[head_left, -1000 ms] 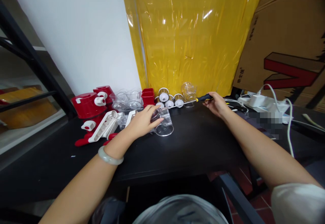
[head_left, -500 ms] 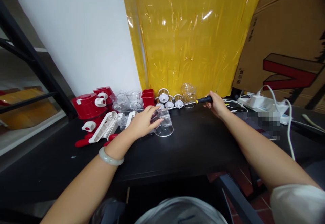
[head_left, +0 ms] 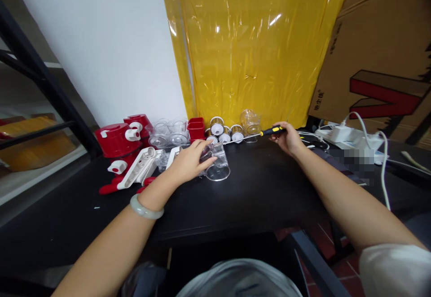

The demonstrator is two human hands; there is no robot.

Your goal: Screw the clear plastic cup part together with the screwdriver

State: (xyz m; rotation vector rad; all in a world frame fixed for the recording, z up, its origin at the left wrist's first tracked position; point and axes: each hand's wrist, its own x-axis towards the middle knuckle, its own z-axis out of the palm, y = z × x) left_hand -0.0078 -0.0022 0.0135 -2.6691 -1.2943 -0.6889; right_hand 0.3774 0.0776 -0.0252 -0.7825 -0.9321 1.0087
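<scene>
My left hand is closed around a clear plastic part lying on the black table, its round open end facing me. What the part is I cannot tell. My right hand grips a screwdriver by its black and yellow handle. The long metal shaft runs leftward, nearly level, and its tip meets the top right of the clear part beside my left fingers. The exact contact point is too small to make out.
Red housings with white knobs, white handles, clear cups, a red square cup and several drum-shaped parts line the back left. At right lie a power strip and cables. A cardboard box stands behind.
The screwdriver handle has turned in my right hand, so its yellow patches now show. My right hand has shifted slightly. My left hand and the clear part stay in place.
</scene>
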